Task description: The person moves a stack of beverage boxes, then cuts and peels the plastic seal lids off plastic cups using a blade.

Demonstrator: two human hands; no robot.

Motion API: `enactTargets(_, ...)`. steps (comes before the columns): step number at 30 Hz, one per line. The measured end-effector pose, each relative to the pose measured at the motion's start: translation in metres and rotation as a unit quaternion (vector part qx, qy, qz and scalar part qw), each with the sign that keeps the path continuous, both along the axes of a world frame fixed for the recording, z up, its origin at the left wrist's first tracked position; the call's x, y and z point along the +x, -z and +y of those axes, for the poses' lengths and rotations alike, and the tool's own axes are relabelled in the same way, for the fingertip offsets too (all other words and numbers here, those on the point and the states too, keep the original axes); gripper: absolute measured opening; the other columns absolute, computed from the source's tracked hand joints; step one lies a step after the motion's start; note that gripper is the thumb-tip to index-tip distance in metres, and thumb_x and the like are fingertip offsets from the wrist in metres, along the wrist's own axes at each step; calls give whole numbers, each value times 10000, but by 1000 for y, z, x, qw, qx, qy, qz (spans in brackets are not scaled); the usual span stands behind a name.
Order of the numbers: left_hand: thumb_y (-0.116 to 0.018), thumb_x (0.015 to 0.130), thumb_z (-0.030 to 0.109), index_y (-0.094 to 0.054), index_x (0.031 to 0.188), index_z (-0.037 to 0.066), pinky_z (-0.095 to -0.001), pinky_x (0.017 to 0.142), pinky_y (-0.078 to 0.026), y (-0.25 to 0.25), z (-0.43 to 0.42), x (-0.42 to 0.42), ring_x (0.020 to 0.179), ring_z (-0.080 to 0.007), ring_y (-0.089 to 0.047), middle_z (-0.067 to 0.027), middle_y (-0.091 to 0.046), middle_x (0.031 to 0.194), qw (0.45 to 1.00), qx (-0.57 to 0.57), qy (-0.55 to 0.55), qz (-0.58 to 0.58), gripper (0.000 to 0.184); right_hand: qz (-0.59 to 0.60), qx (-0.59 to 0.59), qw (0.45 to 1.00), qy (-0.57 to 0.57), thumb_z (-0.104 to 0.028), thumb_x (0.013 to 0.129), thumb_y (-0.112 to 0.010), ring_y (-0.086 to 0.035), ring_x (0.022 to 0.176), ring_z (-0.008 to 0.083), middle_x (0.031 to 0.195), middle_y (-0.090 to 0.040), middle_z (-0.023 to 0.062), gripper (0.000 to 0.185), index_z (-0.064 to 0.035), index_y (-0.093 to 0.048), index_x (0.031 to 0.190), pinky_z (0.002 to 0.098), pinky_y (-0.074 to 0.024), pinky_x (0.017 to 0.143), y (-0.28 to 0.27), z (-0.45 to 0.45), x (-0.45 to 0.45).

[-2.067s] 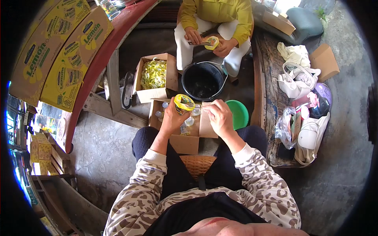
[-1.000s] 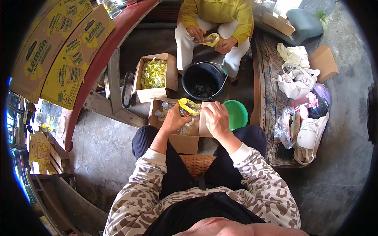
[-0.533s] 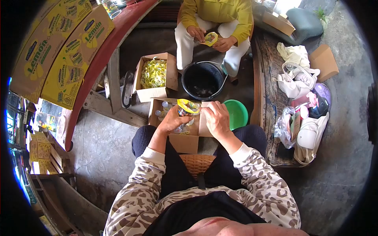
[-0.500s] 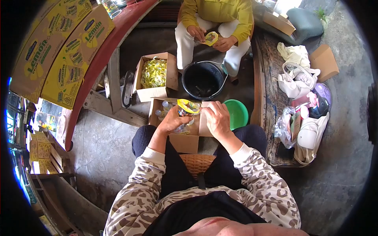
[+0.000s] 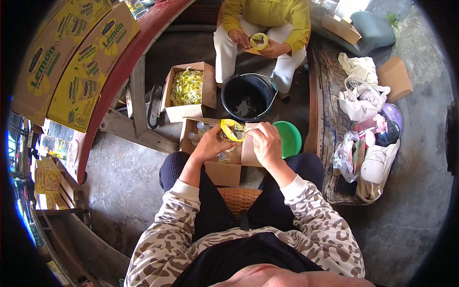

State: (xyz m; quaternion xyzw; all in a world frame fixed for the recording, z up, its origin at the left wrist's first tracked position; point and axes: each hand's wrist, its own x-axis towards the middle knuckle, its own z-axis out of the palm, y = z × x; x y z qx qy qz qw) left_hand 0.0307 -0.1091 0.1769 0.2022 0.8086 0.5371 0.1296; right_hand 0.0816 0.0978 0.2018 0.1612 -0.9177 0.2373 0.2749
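Observation:
My left hand [image 5: 209,145] is closed around a yellow-rimmed plastic cup or wrapper [image 5: 233,130], its open ring facing up and right. I cannot make out its exact kind. Close beside that rim, the fingers of my right hand [image 5: 265,143] are pinched together; anything small between them is hidden. Both hands are above an open cardboard box [image 5: 223,175] between my knees, which holds small clear plastic containers [image 5: 201,126]. Across from me, a person in a yellow top holds a similar yellow-rimmed piece [image 5: 259,41] in both hands.
A black bucket [image 5: 246,97] with a wire handle stands ahead, with light scraps inside. Left of it is a carton [image 5: 208,86] full of yellow-and-clear pieces [image 5: 187,86]. A green basin [image 5: 289,139] sits right. Lemon drink cartons [image 5: 95,67] line the left; bags [image 5: 359,103] lie right.
The yellow-rimmed piece in my left hand has turned, so its opening shows as a ring. The other person's piece has turned too. Light scraps now show in the bucket.

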Motion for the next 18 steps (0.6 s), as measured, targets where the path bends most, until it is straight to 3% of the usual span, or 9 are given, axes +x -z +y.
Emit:
enactTargets(10, -795, 711, 231, -543, 1203, -13, -333, 834, -495, 10, 8, 4, 896, -198, -631, -137, -667, 1032, 997, 38, -34, -58, 604, 20, 50, 998, -9, -43, 698, -674, -551, 826, 216, 848, -539, 39, 166, -92, -632, 851, 360, -428, 698, 3, -2, 4)
enactTargets(12, -775, 732, 94, -519, 1233, -12, -321, 897, -483, 16, 11, 4, 985, -157, -603, -84, -629, 1124, 991, 85, -18, -101, 572, 26, 56, 998, -10, -41, 696, -672, -548, 824, 219, 849, -538, 43, 172, -88, -630, 856, 360, -426, 693, 4, -3, 5)
enactTargets(15, -785, 716, 54, -533, 1213, -11, -310, 896, -484, 24, 11, 0, 982, -140, -599, -72, -632, 1120, 987, 102, -1, -123, 562, 33, 60, 998, -12, -36, 694, -668, -544, 818, 221, 851, -537, 48, 179, -85, -626, 862, 361, -424, 686, 5, -3, 5)
enactTargets(18, -799, 719, 173, -568, 1175, -9, -283, 820, -494, 23, 7, 0, 892, -119, -604, -72, -660, 998, 988, 117, -16, -103, 542, 28, 56, 998, -8, -36, 695, -668, -545, 816, 220, 846, -536, 46, 176, -85, -634, 860, 361, -424, 682, 3, -4, 6)
